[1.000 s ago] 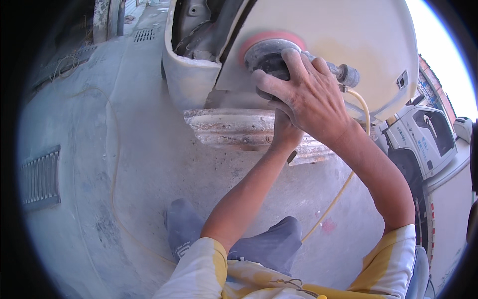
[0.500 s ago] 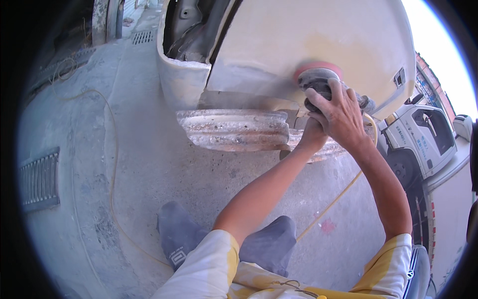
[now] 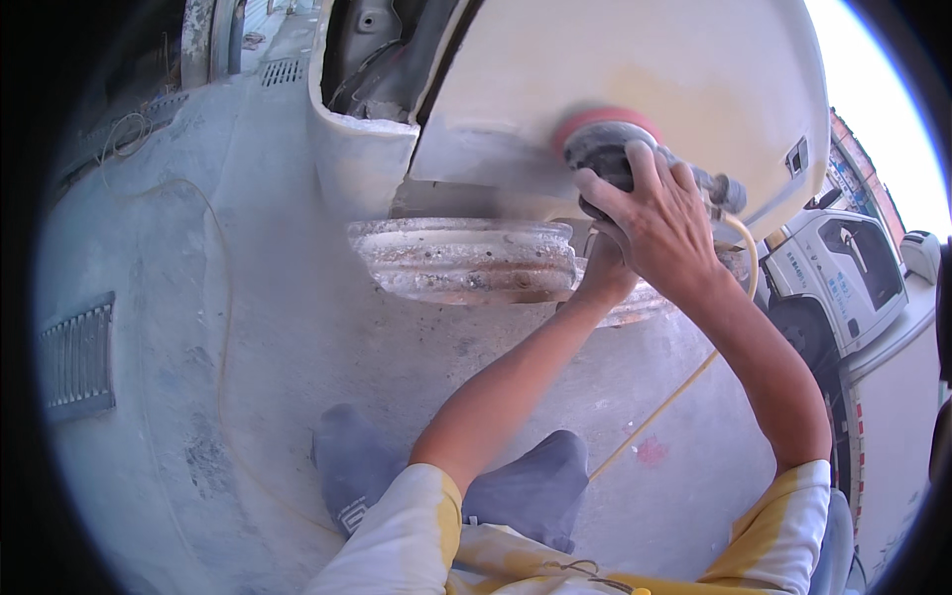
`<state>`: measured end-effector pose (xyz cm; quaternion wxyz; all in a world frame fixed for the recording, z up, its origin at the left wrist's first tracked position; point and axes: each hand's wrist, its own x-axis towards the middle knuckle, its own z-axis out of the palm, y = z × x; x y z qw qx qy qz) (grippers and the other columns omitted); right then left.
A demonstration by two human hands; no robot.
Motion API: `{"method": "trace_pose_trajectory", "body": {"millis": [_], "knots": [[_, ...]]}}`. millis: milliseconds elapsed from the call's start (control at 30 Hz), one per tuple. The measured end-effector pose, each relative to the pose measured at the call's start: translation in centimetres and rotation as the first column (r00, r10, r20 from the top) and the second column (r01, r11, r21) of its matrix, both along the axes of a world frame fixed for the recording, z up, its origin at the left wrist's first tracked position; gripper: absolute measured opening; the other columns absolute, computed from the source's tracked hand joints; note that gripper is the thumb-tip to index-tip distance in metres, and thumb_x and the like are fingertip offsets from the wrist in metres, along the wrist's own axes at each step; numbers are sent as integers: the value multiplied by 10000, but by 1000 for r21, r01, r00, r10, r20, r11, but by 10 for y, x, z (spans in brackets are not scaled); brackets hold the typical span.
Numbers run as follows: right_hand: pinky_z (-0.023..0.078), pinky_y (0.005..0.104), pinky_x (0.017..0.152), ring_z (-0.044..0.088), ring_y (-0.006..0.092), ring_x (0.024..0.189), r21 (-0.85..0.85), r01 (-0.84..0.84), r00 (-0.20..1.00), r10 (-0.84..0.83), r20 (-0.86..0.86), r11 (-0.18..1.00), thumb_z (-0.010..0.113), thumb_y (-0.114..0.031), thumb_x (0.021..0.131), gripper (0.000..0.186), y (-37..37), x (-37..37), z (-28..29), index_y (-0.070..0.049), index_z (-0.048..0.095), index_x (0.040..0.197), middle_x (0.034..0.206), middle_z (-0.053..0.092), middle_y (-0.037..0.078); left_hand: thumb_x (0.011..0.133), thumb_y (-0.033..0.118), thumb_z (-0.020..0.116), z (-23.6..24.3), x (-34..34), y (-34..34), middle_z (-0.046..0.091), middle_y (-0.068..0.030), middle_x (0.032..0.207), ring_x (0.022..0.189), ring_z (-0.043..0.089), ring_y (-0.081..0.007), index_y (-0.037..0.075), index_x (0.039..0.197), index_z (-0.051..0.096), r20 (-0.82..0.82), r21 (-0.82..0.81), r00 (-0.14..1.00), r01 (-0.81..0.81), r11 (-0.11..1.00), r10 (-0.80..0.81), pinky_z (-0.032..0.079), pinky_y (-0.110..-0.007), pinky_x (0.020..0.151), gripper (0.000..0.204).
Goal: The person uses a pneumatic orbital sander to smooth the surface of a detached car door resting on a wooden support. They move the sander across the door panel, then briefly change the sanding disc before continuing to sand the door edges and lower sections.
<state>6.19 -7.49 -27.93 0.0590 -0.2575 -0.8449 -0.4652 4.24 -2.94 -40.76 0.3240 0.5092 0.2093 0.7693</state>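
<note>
A round air sander [image 3: 607,149] with a pinkish-red pad rim and dark body presses its pad against a pale, primer-coated vehicle panel [image 3: 555,59]. Dusty fingers of my right hand [image 3: 662,223] wrap over the sander's body from above. Below it, my left hand [image 3: 609,270] is closed around the underside of the sander, its fingers mostly hidden behind the right hand. A yellowish hose [image 3: 751,260] bends down from the sander's grey side fitting. Smoothed grey and yellowish patches show on the panel around the pad.
Beneath the panel runs a rusty, ribbed metal sill [image 3: 466,260]. An open cavity [image 3: 372,59] is at the panel's left. A white truck [image 3: 843,273] stands at right. A pale hose [image 3: 226,297] trails across the dusty floor; a drain grate [image 3: 79,357] lies at left.
The sander has slid left and slightly up along the panel, with both hands moving with it. More of its side fitting and hose now shows.
</note>
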Motion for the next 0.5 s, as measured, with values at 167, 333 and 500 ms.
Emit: {"method": "trace_pose_trajectory", "body": {"millis": [167,333,500], "knots": [[409,349,808,550,199,960,64,-157,988,157,11,986,612,-92,850,385,-1,-6,-7,-311,538,1158,1053,468,53,978,222,680,-8,-14,-6,525,-199,1391,1292,524,-291,-12,1432,442,28,7,998,-47,999,47,439,-426,1072,564],[404,337,829,563,186,957,89,-187,982,185,33,978,631,-83,840,357,6,-10,-6,-306,511,1091,1052,469,50,966,219,698,-6,-18,0,532,-197,1362,1237,551,-288,-13,1394,453,-51,-23,994,-98,995,97,468,-436,1025,545],[425,352,819,572,194,977,64,-116,993,114,26,991,672,-103,854,405,20,29,1,-324,513,1154,1052,470,55,982,189,648,6,28,18,577,-198,1301,1203,579,-288,-39,1355,486,73,26,997,33,999,-35,483,-441,1000,466]]}}
